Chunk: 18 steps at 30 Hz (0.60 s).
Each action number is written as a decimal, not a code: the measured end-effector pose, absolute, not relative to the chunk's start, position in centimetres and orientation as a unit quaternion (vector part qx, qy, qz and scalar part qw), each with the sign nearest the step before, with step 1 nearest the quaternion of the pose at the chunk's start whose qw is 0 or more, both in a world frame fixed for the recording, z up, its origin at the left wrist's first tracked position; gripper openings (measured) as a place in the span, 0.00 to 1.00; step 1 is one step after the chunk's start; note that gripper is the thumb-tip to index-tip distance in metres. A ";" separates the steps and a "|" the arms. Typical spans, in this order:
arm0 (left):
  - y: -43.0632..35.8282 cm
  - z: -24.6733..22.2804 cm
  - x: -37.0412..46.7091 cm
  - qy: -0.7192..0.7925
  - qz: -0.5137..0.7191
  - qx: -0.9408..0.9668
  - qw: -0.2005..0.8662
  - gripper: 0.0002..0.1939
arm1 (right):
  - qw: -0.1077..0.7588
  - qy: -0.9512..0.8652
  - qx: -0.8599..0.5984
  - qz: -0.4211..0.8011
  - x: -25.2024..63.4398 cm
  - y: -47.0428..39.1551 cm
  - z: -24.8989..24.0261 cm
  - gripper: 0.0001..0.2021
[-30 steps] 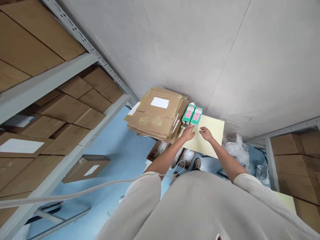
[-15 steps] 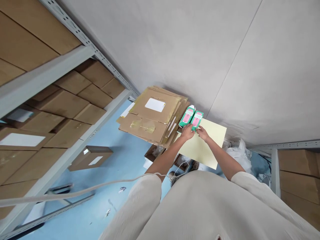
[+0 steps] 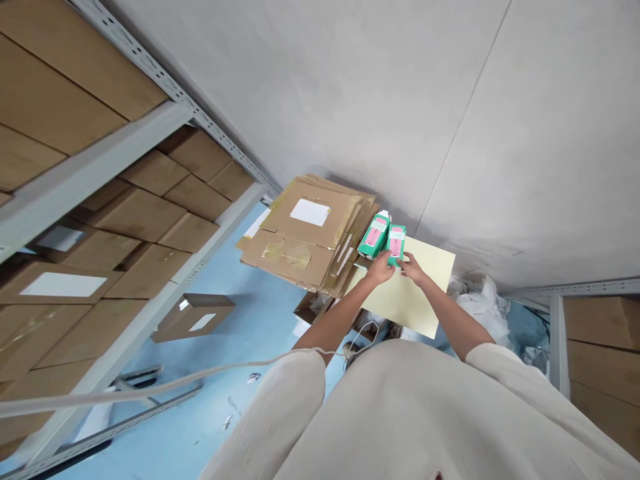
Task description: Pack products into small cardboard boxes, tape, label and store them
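Note:
Two small green boxes with pink fronts are side by side above a pale yellow board. Both my hands grip the near end of the right green box [image 3: 397,241]. My left hand [image 3: 381,268] closes on its left lower corner, and my right hand [image 3: 412,269] pinches its right lower corner. The left green box [image 3: 375,235] leans at an angle against the stack of cardboard, with a white flap at its top end; no hand holds it. Below my hands is the yellow board [image 3: 407,303].
Flattened cardboard cartons [image 3: 315,230] are piled left of the boxes. Shelves of brown cartons [image 3: 135,213] stand at left, more cartons [image 3: 603,320] at right. A white cable [image 3: 220,369] crosses in front of me. Clear plastic bags [image 3: 483,308] lie right of the board.
The right green box has turned more upright and shifted slightly down, away from the left box's side. Both hands moved with it, the right hand a little to the right. The view shifted slightly.

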<state>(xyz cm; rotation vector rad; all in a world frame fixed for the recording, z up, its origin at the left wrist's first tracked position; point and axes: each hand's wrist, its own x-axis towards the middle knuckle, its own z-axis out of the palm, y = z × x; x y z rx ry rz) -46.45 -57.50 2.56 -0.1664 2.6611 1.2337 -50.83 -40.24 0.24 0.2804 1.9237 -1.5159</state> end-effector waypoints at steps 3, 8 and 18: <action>-57.3 3.0 -46.0 0.896 0.428 -0.057 0.101 0.34 | 0.339 0.726 0.114 -0.587 -50.0 -39.7 0.8 0.32; -57.0 4.2 -44.2 0.895 0.434 -0.041 0.098 0.35 | 0.321 0.717 0.129 -0.605 -47.3 -39.0 2.0 0.32; -55.3 6.5 -37.3 0.880 0.449 0.063 0.142 0.36 | 0.182 0.683 0.212 -0.675 -35.9 -36.3 3.2 0.36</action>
